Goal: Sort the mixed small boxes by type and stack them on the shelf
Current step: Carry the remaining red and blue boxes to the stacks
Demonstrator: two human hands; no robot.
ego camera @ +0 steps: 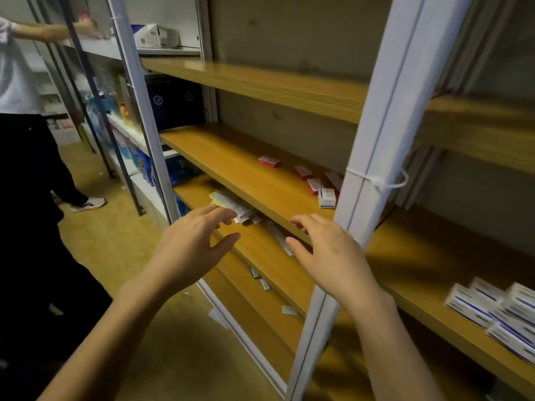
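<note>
Wooden middle shelf [231, 157]: scattered red boxes [269, 161], one white box [327, 198].
Shelf below [260, 247]: jumbled small boxes [231, 204].
Right bay [419, 270]: white stacked boxes [498, 308].
Left hand [191, 244]: fingers spread, empty, near the jumble.
Right hand [327, 250]: fingers loose, empty, at the shelf edge.

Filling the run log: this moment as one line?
left hand: open, by loose boxes | right hand: open, empty | red boxes: scattered on shelf above

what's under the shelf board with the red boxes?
A loose pile of pale small boxes lies on the lower board, one with a yellow edge. The upper board and the left hand cover part of it; how far back it runs is hidden.
</note>
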